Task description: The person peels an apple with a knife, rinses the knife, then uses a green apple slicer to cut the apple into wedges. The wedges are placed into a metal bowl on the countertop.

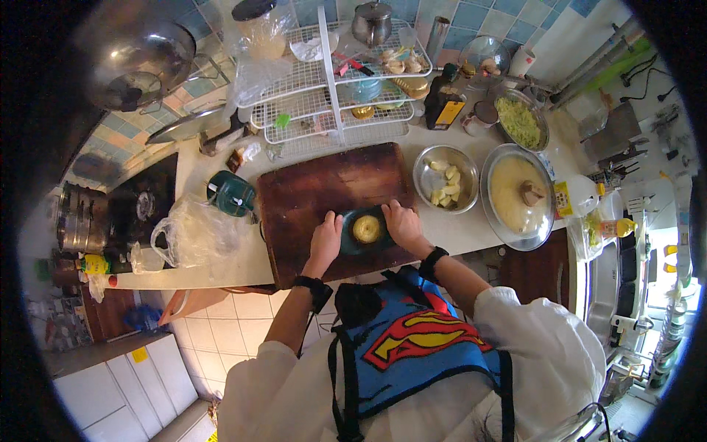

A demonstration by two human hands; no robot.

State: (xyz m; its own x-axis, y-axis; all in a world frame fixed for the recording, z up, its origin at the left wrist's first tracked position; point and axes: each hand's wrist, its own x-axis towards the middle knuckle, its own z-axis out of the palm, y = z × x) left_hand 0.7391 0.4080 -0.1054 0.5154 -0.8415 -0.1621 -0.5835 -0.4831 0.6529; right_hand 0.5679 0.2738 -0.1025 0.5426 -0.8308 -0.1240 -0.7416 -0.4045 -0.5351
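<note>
My left hand [327, 241] grips the left side of a dark green, shallow tray-like piece [350, 238], which lies near the front of a dark brown wooden cutting board [331, 177]. On the tray's opposite side, my right hand [402, 225] has its fingers over the upper right edge. Between the hands sits a round, golden-yellow item [366, 229] with ring-like marks on top; its exact kind is unclear. Right of the board, a steel bowl [421, 190] holds several pale yellow chunks.
A glass-lidded bowl [517, 198] and a bowl of shredded green vegetable [519, 122] stand at right. A green plastic container [231, 193] and a plastic bag [193, 235] lie left of the board. Behind it rises a white wire rack [331, 83]. A gas hob [144, 204] is far left.
</note>
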